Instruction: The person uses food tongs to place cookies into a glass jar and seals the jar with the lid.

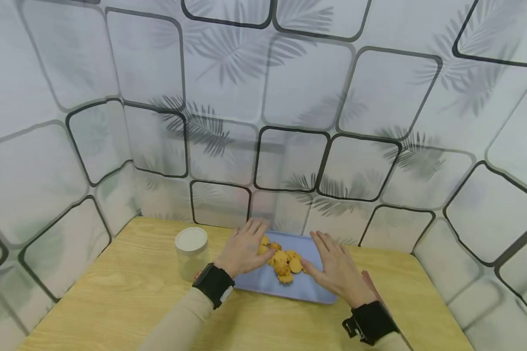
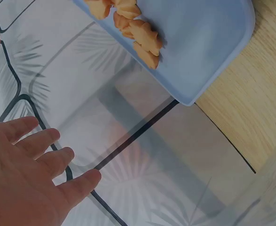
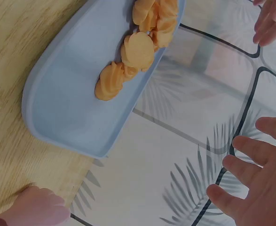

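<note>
A blue tray (image 1: 285,291) with several golden piped cookies (image 1: 282,263) lies on the wooden table. My left hand (image 1: 247,247) hovers over the tray's left part, fingers extended and thumb spread toward the cookies. Over the tray's right part is my right hand (image 1: 337,268), its fingers likewise straight and its thumb near the cookies. Neither hand holds anything. In the left wrist view, the left fingers (image 2: 58,160) are spread apart beside the tray (image 2: 208,42). The right wrist view has the right fingers (image 3: 241,165) spread, with cookies (image 3: 138,52) along the tray's side.
A clear jar (image 1: 192,253) with a white lid stands left of the tray, close to my left wrist. A reddish-brown strip (image 1: 371,282) lies right of my right hand, partly hidden by the wrist. Patterned curtain (image 1: 228,161) surrounds the table's (image 1: 131,273) back and sides.
</note>
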The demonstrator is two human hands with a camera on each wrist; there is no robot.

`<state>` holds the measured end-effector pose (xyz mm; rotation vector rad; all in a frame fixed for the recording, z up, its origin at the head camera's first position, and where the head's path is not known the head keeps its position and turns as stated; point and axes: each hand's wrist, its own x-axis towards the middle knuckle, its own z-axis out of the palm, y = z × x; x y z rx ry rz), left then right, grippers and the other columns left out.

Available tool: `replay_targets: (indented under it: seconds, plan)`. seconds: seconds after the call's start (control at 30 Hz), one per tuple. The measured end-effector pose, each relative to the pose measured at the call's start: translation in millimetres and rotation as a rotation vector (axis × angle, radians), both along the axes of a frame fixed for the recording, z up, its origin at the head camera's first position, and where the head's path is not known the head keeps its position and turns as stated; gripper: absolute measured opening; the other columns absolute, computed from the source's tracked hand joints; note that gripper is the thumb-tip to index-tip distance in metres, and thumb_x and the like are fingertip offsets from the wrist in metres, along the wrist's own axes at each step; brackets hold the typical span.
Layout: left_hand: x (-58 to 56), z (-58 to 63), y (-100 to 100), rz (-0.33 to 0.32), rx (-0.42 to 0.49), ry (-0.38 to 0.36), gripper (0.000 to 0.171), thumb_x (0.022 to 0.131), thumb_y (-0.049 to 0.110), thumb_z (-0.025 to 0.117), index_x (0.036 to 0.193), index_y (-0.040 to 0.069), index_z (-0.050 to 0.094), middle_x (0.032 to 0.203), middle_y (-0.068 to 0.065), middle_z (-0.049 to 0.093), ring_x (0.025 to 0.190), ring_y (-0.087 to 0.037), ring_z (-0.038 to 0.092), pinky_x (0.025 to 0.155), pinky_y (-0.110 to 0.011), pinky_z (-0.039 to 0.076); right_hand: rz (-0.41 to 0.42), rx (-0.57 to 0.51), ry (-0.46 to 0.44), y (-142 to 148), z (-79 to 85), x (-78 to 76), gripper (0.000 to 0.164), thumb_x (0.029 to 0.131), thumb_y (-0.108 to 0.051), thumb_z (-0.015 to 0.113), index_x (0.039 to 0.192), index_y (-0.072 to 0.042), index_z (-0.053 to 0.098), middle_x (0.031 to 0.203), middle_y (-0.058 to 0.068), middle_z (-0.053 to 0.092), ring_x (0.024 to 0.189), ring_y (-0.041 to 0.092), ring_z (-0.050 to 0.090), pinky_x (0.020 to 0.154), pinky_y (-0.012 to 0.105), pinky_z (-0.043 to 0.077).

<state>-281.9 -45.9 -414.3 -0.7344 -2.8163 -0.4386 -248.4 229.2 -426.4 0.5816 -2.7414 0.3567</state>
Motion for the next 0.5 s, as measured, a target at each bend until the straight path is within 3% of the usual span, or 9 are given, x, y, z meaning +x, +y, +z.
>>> replay_targets:
  seconds: [0.17,0.27,0.37,0.5]
  plan:
    - [0.3,3.7,-7,0.026,0.041,-0.002,0.073,0.101,0.054,0.053,0.155,0.007,0.039,0.16,-0.019,0.04,0.149,-0.042,0.033,0.114,-0.066,0.033,0.02,0.008,0.016,7,5.5,-0.1,0.077,0.1,-0.053,0.058,0.157,-0.006,0.037,0.155,0.023,0.045,0.142,0.044,0.043,0.11,0.066,0.036]
    - [3.8,6.8,-28,0.096,0.079,0.062,0.075,0.098,0.051,0.058,0.153,0.002,0.041,0.157,-0.023,0.042,0.146,-0.045,0.038,0.112,-0.069,0.032,0.034,0.003,0.041,10,8.7,0.3,0.076,0.099,-0.049,0.061,0.156,-0.006,0.038,0.154,0.023,0.046,0.141,0.044,0.044,0.11,0.066,0.037]
    - [11.0,-1.1,-60,0.197,0.181,0.226,0.078,0.091,0.049,0.066,0.148,0.001,0.044,0.153,-0.026,0.045,0.142,-0.048,0.041,0.109,-0.073,0.032,0.051,-0.012,0.065,9,9.4,1.2,0.074,0.098,-0.045,0.064,0.155,-0.004,0.04,0.152,0.023,0.048,0.139,0.044,0.046,0.107,0.066,0.039]
    - [21.6,-31.8,-102,0.247,0.537,0.509,0.086,0.078,0.047,0.076,0.138,-0.007,0.047,0.145,-0.033,0.045,0.136,-0.054,0.04,0.108,-0.071,0.03,0.078,-0.027,0.081,8,8.5,2.9,0.071,0.097,-0.039,0.067,0.153,-0.002,0.043,0.149,0.024,0.051,0.136,0.044,0.05,0.102,0.065,0.044]
